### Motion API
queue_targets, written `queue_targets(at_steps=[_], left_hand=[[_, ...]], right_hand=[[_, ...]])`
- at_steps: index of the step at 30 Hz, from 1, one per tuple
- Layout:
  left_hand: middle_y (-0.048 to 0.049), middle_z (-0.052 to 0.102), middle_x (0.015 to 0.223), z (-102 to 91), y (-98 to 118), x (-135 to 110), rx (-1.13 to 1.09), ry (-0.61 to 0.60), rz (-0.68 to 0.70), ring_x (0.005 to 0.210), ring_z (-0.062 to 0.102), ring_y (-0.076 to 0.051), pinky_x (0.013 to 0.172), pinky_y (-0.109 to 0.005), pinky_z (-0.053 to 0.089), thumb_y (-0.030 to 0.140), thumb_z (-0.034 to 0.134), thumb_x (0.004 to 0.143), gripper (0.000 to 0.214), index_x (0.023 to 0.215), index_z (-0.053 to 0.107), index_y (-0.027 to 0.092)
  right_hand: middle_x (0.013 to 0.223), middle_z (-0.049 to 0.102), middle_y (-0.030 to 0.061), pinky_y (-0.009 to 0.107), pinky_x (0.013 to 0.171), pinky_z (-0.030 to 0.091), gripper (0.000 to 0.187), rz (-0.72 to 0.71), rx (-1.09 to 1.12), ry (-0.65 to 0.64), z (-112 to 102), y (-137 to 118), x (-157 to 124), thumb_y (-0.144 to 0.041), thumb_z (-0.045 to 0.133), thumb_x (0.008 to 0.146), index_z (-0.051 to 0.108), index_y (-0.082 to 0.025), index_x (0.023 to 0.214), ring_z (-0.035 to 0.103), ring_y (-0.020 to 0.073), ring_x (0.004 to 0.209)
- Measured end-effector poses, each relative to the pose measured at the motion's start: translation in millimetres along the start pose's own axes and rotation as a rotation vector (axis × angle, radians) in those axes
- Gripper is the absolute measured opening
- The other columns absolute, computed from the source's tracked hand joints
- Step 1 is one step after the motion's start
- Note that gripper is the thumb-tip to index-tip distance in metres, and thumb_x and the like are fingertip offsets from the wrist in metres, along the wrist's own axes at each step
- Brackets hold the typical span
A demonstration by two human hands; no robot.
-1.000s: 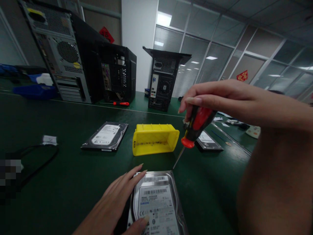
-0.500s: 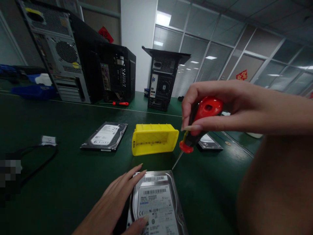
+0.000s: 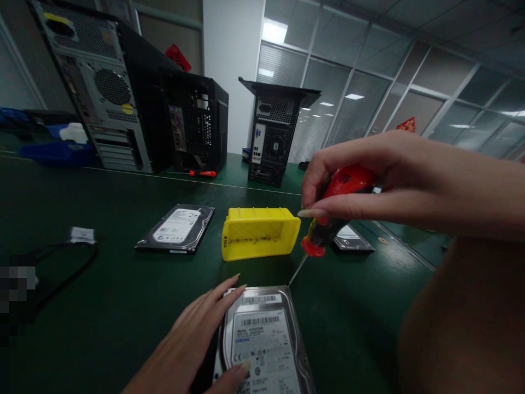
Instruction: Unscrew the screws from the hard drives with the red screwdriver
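Observation:
A silver hard drive [image 3: 264,339] with a white label lies flat on the green table in front of me. My left hand [image 3: 192,334] grips its left side, with the fingers along the far left corner and the thumb on the label. In my right hand [image 3: 361,180] is a screwdriver [image 3: 328,219] with a red and black handle. Its shaft slants down to the left, and the tip meets the drive's far right corner. Whether a screw sits under the tip is too small to tell. Just beyond the drive, a yellow bin [image 3: 261,234] holds several small dark screws.
Other hard drives lie at left [image 3: 176,227] and behind my right hand [image 3: 351,241]. Computer cases [image 3: 139,93] and another tower [image 3: 270,137] stand at the back. A second screwdriver [image 3: 202,173] rests by the cases. A black cable [image 3: 82,262] lies at left.
My right hand has turned slightly on the screwdriver handle, with the thumb and fingertips a little further left. The screwdriver tip stays at the same corner, and my left hand has not moved.

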State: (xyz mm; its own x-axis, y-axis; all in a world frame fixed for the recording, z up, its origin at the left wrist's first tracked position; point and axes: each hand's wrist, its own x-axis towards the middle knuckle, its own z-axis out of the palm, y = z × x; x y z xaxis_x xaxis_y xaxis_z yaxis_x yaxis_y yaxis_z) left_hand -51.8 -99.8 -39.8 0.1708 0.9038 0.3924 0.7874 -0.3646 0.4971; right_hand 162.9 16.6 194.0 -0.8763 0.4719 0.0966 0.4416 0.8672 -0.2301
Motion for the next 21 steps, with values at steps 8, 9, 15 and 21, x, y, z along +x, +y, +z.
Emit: queue_targets(at_steps=[8,9,15,21], left_hand=[[0.0034,0.037,0.145,-0.5,1,-1,0.015,-0.003,-0.013,0.128,0.042,-0.025,0.098,-0.051,0.043,0.057,0.041,0.089,0.057,0.139,0.016,0.045],[0.0032,0.037,0.145,-0.4,1,-1,0.017,-0.003,-0.008,0.128,0.042,-0.025,0.098,-0.051,0.043,0.057,0.041,0.089,0.058,0.139,0.016,0.045],[0.0035,0.037,0.145,-0.6,1,0,0.017,-0.003,-0.014,0.128,0.043,-0.026,0.098,-0.05,0.043,0.057,0.041,0.088,0.058,0.139,0.017,0.045],[0.0041,0.037,0.145,-1.1,3,1,0.013,0.004,-0.007,0.128,0.043,-0.024,0.098,-0.048,0.043,0.058,0.042,0.088,0.058,0.14,0.016,0.045]], right_hand=[[0.083,0.066,-0.0011,0.018,0.052,0.048,0.027,0.014,-0.034,0.025,-6,13,-9,-0.042,0.047,0.09,0.066,-0.024,0.092,0.062,0.0141,0.072],[0.092,0.066,-0.0024,0.017,0.058,0.05,0.026,-0.008,-0.016,0.048,-7,15,-11,-0.042,0.045,0.092,0.065,-0.026,0.097,0.063,0.0154,0.082],[0.116,0.06,-0.0032,0.019,0.088,0.049,0.025,-0.151,0.289,-0.094,-12,21,-16,-0.03,0.037,0.096,0.06,-0.027,0.107,0.057,0.0156,0.111],[0.125,0.055,0.0058,0.029,0.083,0.054,0.021,-0.385,0.642,-0.242,-3,30,0,-0.017,0.04,0.094,0.059,-0.017,0.102,0.055,0.0212,0.116]])
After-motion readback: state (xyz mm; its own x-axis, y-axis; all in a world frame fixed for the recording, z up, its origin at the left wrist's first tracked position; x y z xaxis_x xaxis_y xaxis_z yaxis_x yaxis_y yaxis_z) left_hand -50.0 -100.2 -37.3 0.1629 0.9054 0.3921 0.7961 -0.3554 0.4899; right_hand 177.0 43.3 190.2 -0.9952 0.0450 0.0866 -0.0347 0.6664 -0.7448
